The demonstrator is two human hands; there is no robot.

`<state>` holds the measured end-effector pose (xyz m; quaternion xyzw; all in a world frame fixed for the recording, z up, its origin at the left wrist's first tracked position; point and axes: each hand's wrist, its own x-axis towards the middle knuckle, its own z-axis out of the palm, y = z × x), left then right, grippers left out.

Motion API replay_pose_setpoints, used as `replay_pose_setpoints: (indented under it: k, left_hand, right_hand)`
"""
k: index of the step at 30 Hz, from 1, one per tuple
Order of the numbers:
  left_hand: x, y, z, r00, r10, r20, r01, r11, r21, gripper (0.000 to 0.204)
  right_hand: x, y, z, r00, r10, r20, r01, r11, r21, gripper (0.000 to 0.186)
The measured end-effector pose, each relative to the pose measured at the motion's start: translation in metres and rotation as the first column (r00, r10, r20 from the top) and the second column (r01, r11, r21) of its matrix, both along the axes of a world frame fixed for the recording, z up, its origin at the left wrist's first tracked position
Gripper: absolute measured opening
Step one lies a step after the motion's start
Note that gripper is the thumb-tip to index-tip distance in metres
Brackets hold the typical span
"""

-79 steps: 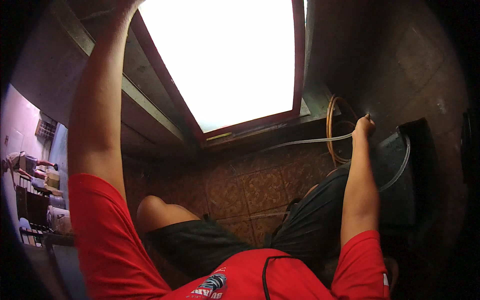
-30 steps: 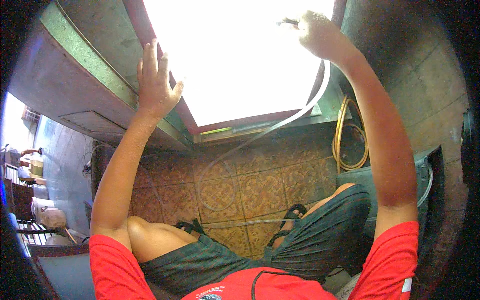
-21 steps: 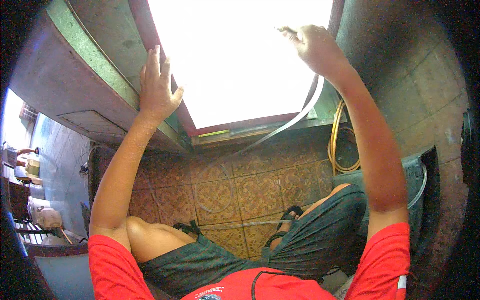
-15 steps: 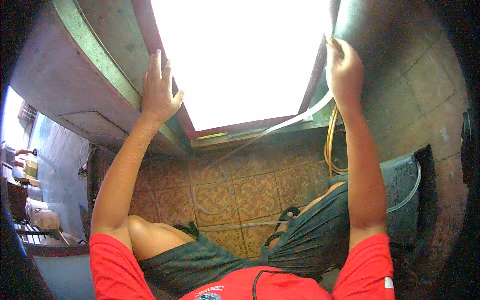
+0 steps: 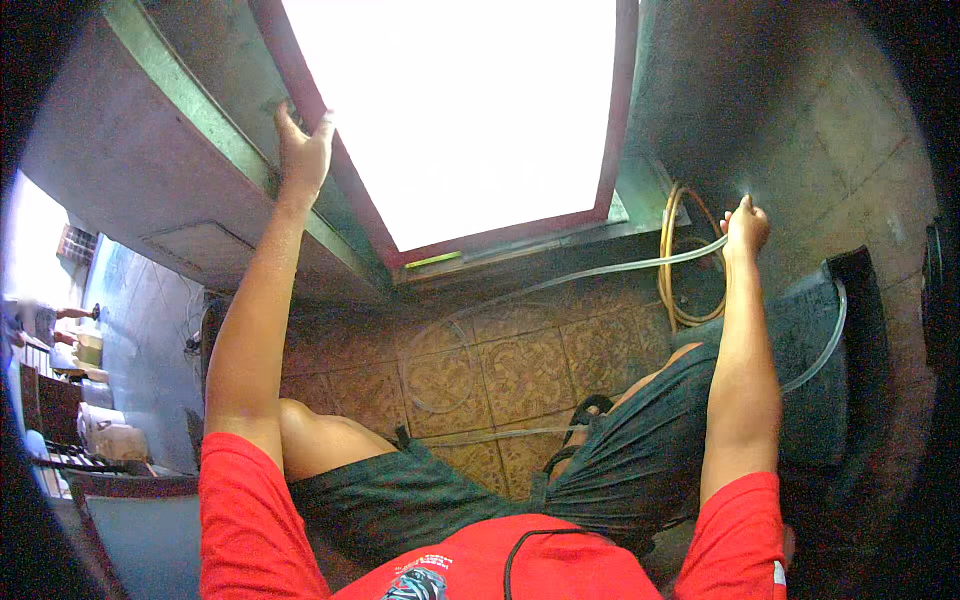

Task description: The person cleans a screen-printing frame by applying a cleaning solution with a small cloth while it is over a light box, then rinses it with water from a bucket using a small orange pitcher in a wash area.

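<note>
Your right hand (image 5: pixel 746 226), closed on the clear hose (image 5: pixel 560 284), has dropped from the bright window opening (image 5: pixel 460 110) to the wall beside the yellow hose coil (image 5: pixel 678 262), while your left hand (image 5: pixel 300 150) stays open on the red frame (image 5: pixel 330 170).

Left arm's stretched way up, left hand (image 5: pixel 303 150) open with fingers spread, palm flat. Right arm's reaching forward, right hand (image 5: pixel 746 226) closed in a pinch.

Patterned tile floor (image 5: pixel 520 370); clear hose (image 5: pixel 440 345) looped across it; yellow hose coil (image 5: pixel 672 270) beside the wall.
</note>
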<state>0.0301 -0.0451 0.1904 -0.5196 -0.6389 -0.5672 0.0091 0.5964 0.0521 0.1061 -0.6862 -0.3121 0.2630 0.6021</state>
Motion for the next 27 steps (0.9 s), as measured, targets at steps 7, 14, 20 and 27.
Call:
replay_pose_setpoints:
  k: [7, 14, 20, 27]
  left_hand:
    - [-0.014, 0.028, 0.038, 0.942, 0.010, 0.335, -0.006, 1.000, -0.011, 0.069]
    - [-0.021, 0.054, 0.085, 0.873, -0.076, 0.482, 0.044, 0.996, 0.077, 0.079]
    - [-0.008, 0.024, 0.097, 0.855, 0.107, 0.507, -0.087, 0.994, -0.064, 0.090]
    - [0.039, -0.037, 0.113, 0.784, -0.130, 0.607, 0.120, 0.991, 0.057, 0.076]
  right_hand:
    - [0.021, 0.004, -0.017, 0.996, -0.054, -0.073, 0.045, 0.992, -0.115, 0.032]
    - [0.017, 0.009, -0.027, 0.988, -0.080, -0.131, 0.064, 0.991, -0.121, 0.032]
    - [0.015, 0.011, -0.031, 0.994, -0.069, -0.090, 0.056, 0.989, -0.138, 0.035]
    - [0.019, 0.006, -0.025, 0.997, -0.077, -0.014, 0.073, 0.980, -0.183, 0.037]
